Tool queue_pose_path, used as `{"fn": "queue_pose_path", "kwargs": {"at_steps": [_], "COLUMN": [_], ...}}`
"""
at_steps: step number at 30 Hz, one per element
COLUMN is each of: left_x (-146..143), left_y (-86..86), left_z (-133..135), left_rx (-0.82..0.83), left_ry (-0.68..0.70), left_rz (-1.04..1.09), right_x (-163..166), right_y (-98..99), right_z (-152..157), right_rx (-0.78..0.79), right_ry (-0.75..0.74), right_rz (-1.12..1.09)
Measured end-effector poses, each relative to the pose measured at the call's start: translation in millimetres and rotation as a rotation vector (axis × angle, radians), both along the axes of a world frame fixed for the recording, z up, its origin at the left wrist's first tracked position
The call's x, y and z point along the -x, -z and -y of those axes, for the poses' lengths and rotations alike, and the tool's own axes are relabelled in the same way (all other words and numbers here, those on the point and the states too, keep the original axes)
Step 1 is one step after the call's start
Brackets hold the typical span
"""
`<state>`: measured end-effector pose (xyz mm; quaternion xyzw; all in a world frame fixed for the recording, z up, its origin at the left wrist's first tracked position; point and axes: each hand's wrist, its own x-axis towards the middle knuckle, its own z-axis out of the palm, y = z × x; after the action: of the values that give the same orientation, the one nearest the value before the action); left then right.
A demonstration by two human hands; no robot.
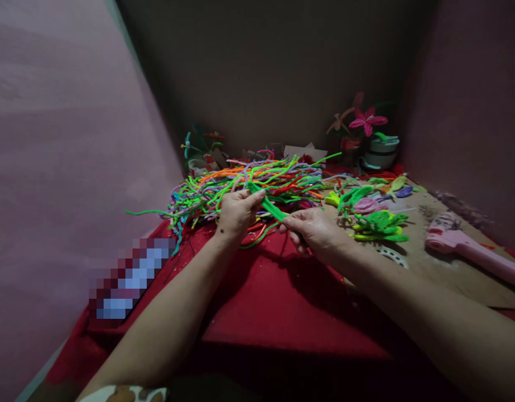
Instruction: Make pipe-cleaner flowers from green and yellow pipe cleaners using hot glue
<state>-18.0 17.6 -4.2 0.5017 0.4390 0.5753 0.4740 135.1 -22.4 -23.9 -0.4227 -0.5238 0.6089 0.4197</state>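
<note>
Between my two hands stretches a flat strip of green pipe cleaners (270,206), lying side by side and slanting down to the right. My left hand (240,211) pinches its upper end between thumb and fingers. At the lower end my right hand (313,229) grips it, fingers closed. A loose green tail (257,241) curves down below the strip. Just behind my hands lies a big tangled heap of pipe cleaners (211,187) in green, orange, purple and red.
A red cloth (282,312) covers the table. On a board at right lie green pipe-cleaner leaves (378,224) and a pink glue gun (470,248). Pink flowers (368,120) and a pale pot (380,152) stand behind. A blurred-out flat object (131,282) rests at left. Walls flank both sides.
</note>
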Motion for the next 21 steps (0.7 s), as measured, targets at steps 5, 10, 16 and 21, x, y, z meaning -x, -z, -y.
{"fn": "queue_pose_path", "kwargs": {"at_steps": [5, 10, 16, 21], "left_x": [-8, -17, 2, 18], "left_y": [3.0, 10.5, 4.5, -5.4], "left_z": [8, 12, -5, -10], "left_rx": [0.228, 0.249, 0.147, -0.110], "left_ry": [0.333, 0.263, 0.099, -0.162], "left_rz": [0.078, -0.037, -0.029, -0.365], "right_x": [2, 4, 4, -1], "right_y": [-2.1, -3.2, -2.4, 2.7], "right_z": [1, 1, 2, -4], "right_rx": [-0.019, -0.029, -0.034, -0.056], "right_ry": [0.029, 0.041, 0.031, 0.020], "right_rz": [0.014, 0.037, 0.072, 0.096]}}
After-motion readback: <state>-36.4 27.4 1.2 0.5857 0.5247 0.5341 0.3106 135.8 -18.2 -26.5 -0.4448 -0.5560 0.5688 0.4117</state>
